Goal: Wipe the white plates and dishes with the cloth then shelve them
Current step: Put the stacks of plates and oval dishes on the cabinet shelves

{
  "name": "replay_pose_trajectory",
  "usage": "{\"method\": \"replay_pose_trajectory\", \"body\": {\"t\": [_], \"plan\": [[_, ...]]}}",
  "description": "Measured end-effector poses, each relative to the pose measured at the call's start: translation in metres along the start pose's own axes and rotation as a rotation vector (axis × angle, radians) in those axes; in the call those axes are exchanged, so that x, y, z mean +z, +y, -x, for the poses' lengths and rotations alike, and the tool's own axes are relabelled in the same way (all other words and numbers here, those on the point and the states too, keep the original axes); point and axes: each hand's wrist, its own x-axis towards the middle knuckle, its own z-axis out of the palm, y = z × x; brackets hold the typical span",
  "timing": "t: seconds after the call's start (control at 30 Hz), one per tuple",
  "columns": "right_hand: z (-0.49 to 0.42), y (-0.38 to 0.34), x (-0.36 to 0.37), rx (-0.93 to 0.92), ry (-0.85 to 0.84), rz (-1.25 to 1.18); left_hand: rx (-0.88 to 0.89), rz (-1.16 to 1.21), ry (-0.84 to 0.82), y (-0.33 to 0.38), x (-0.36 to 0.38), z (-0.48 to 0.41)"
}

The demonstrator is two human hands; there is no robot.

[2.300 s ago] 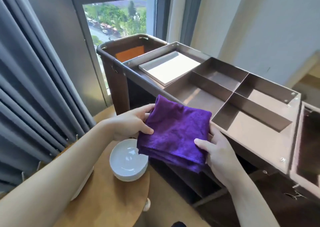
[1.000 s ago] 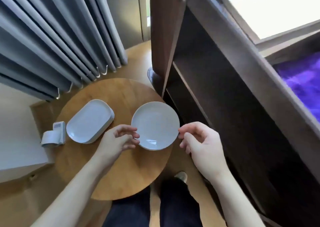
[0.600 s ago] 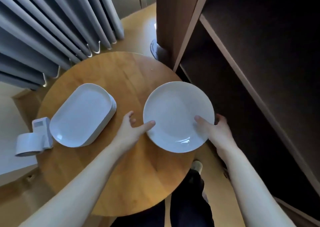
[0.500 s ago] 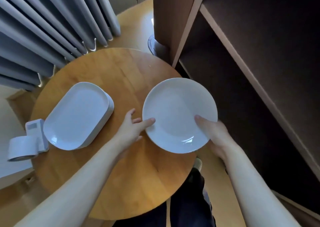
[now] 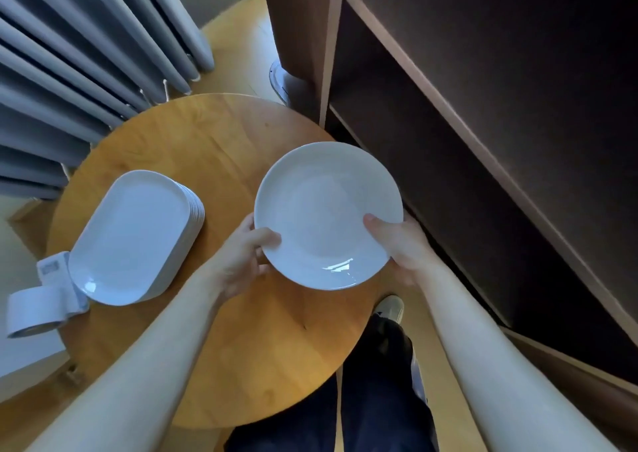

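Note:
A round white dish [image 5: 324,210] is held above the right side of the round wooden table [image 5: 193,147]. My left hand [image 5: 243,256] grips its left rim, thumb on top and fingers underneath. My right hand [image 5: 402,244] grips its right rim the same way. A stack of several white oblong plates [image 5: 134,234] rests on the table's left side. The purple cloth is out of view.
A dark brown cart with open shelves [image 5: 466,116] stands right of the table. Grey curtains [image 5: 69,54] hang at the upper left. A white device [image 5: 38,299] sits at the table's left edge. My legs and a shoe [image 5: 390,308] are below.
Both hands have closed on the round dish's rim and lifted it; the left thumb now lies on top. Earlier the purple cloth was set on the cart top.

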Motion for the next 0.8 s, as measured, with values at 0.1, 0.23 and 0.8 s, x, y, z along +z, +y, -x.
{"method": "replay_pose_trajectory", "body": {"t": [0.1, 0.23, 0.8], "plan": [[0.004, 0.011, 0.000, -0.006, 0.011, -0.052, 0.013, 0.027, 0.044, -0.002, 0.004, -0.001], [0.025, 0.025, -0.004, 0.000, -0.006, -0.090, 0.026, 0.014, 0.090, -0.003, 0.013, 0.010], [0.202, -0.038, -0.078, -0.277, 0.139, -0.400, 0.323, -0.226, -0.242, 0.089, 0.106, 0.108]]}}
